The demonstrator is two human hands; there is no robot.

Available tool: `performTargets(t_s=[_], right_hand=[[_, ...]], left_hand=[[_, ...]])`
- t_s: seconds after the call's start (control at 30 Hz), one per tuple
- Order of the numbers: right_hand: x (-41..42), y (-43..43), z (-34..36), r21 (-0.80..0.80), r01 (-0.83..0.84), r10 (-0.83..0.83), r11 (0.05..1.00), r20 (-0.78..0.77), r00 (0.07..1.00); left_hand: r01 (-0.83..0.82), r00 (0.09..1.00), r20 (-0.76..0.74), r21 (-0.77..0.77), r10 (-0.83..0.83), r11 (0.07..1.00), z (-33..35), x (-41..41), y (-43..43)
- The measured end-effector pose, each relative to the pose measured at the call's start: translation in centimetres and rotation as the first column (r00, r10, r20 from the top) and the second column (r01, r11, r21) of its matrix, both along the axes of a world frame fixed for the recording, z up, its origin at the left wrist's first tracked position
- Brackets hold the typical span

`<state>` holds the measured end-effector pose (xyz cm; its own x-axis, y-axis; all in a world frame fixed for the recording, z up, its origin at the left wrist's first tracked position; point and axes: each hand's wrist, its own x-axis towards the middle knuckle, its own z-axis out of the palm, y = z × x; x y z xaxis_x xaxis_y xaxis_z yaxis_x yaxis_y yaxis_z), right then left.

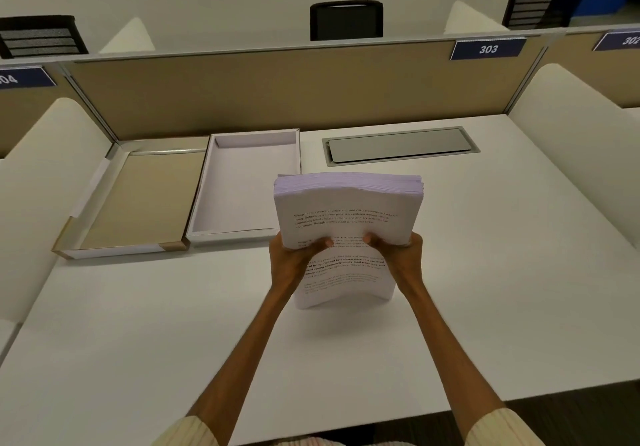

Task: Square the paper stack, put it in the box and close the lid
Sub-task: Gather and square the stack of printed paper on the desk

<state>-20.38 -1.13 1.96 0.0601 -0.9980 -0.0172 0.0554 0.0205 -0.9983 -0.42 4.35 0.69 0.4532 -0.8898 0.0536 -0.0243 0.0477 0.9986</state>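
Observation:
A thick stack of printed white paper (346, 210) stands upright on its lower edge on the white desk (485, 272), bowed slightly toward me. My left hand (294, 255) grips its left side and my right hand (398, 251) grips its right side, thumbs on the front sheet. Behind and left of the stack lies the empty white box (242, 186), open at the top. Its tan-lined lid (135, 200) lies upside down just left of the box, touching it.
A grey cable hatch (398, 146) is set into the desk behind the stack. A tan divider panel (277, 89) with a "303" label closes the back; white side partitions (571, 127) flank the desk. Black chairs stand beyond the divider.

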Motion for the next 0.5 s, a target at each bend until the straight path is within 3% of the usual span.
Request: performTargets(t_s=[0.2,0.33,0.5], right_hand=[[0.1,-0.2,0.1,0.135,0.044,-0.041,0.99,-0.029,0.999],[0.5,-0.1,-0.8,0.26,0.118,-0.064,0.958,-0.207,0.976],[0.6,0.6,-1.3,0.279,0.149,-0.078,0.949,-0.248,0.966]], left_hand=[[-0.1,0.995,-0.011,0.168,0.103,0.981,0.3,-0.6,-0.4],[-0.118,0.991,-0.02,0.369,0.135,0.922,-0.4,-0.6,-0.1],[-0.152,0.986,0.001,0.387,0.165,0.91,-0.6,-0.8,0.5]])
